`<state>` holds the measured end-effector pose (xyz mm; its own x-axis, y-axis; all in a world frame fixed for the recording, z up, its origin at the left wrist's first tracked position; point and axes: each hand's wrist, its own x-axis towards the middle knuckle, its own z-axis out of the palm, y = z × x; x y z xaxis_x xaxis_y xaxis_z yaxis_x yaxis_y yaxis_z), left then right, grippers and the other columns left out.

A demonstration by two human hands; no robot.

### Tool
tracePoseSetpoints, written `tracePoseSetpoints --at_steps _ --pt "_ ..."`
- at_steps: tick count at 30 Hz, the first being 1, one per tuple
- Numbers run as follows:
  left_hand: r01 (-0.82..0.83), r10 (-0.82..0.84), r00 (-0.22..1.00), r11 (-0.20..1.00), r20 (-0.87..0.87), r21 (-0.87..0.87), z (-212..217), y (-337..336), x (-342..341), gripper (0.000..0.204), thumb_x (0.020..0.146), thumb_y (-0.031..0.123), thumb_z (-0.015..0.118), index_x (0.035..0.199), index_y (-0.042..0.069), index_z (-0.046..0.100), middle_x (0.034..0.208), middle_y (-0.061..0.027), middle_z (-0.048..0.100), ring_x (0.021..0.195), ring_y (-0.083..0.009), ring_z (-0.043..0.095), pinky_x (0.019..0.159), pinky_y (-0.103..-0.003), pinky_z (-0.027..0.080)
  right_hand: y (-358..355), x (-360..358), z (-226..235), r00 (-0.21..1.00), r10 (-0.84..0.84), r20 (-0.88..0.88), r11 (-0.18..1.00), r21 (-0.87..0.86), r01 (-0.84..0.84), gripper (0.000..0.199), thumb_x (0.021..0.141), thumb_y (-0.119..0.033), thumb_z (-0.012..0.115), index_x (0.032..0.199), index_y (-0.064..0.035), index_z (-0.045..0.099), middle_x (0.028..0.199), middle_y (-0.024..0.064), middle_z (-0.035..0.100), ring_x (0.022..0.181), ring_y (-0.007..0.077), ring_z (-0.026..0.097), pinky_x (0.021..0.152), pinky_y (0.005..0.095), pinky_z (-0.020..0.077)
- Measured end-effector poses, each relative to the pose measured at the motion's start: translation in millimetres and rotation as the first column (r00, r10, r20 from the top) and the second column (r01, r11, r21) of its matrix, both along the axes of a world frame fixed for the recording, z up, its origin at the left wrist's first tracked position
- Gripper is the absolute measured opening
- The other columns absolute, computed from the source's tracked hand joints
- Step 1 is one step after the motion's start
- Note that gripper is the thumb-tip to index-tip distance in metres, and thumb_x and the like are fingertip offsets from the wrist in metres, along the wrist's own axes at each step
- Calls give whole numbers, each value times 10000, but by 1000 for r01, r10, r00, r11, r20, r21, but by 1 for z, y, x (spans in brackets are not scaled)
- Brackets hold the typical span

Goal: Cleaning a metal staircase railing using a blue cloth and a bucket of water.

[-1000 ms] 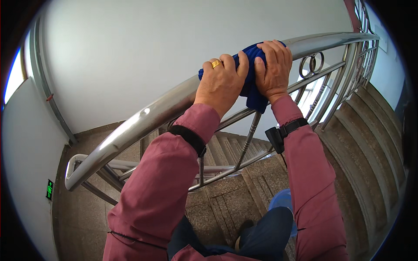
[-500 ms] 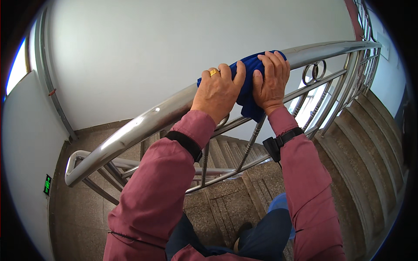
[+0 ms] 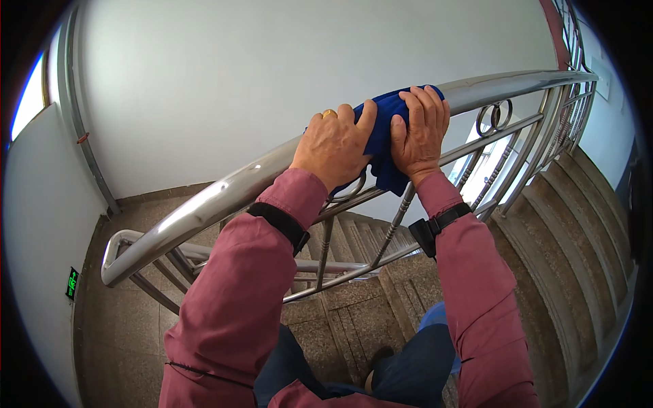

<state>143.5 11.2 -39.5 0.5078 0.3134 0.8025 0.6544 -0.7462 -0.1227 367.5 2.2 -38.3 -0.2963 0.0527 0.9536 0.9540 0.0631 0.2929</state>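
Note:
A blue cloth (image 3: 382,139) is wrapped over the shiny steel handrail (image 3: 224,194) of a staircase. My left hand (image 3: 335,144), with a gold ring on one finger, presses on the cloth's left part. My right hand (image 3: 419,132) grips the cloth's right part over the rail. Both hands lie side by side, almost touching. A fold of the cloth hangs down below the rail between my wrists. Both arms wear dark red sleeves with black wrist straps.
Below the rail run steel balusters (image 3: 398,221) with ring ornaments (image 3: 494,117). Stone steps (image 3: 578,238) climb at the right, and another flight (image 3: 354,299) descends below. A grey wall (image 3: 238,81) stands behind, a landing floor (image 3: 129,326) lies at the lower left, and a small green sign (image 3: 71,283) is on the left wall.
Both hands and the cloth have slid a little down and left along the handrail, and the hands have drawn closer together.

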Motion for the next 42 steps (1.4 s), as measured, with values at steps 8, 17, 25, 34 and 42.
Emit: tracePoseSetpoints --at_steps 8,17,25,34,42 --pt "69 -68 998 994 7 -90 1 6 -18 885 795 395 910 1492 73 468 1042 -198 693 939 -405 737 843 -502 585 1 -18 -5 1000 10 -6 1000 -20 -10 435 1068 -390 487 1413 -152 601 1469 97 576 1488 324 446 1293 556 214" --pt "61 -58 998 995 40 -81 -6 3 -31 882 782 421 914 1479 62 510 1043 -185 705 932 -393 739 845 -489 584 1 -36 -15 999 27 -29 999 -22 -28 449 1061 -380 495 1422 -135 600 1475 112 568 1491 340 437 1294 561 204" --pt "67 -64 996 997 55 -43 -13 3 -36 868 777 404 919 1464 71 506 1024 -163 689 920 -374 731 837 -480 569 1 -41 -20 999 21 -31 999 -39 -22 464 1062 -393 492 1436 -137 594 1497 117 549 1504 342 417 1299 569 193" --pt "67 -65 996 997 63 -27 -19 4 -45 840 787 372 927 1450 94 492 1006 -151 673 897 -367 727 823 -475 561 0 -52 -26 999 26 -36 998 -55 -28 470 1065 -400 491 1437 -133 595 1501 119 544 1509 341 410 1302 564 188" --pt "62 -59 996 997 64 -39 -23 2 -54 839 783 358 928 1449 91 493 1013 -156 675 913 -372 722 823 -479 559 1 -59 -30 999 39 -31 998 -57 -41 473 1069 -403 491 1439 -126 593 1503 124 545 1510 345 411 1299 569 187"
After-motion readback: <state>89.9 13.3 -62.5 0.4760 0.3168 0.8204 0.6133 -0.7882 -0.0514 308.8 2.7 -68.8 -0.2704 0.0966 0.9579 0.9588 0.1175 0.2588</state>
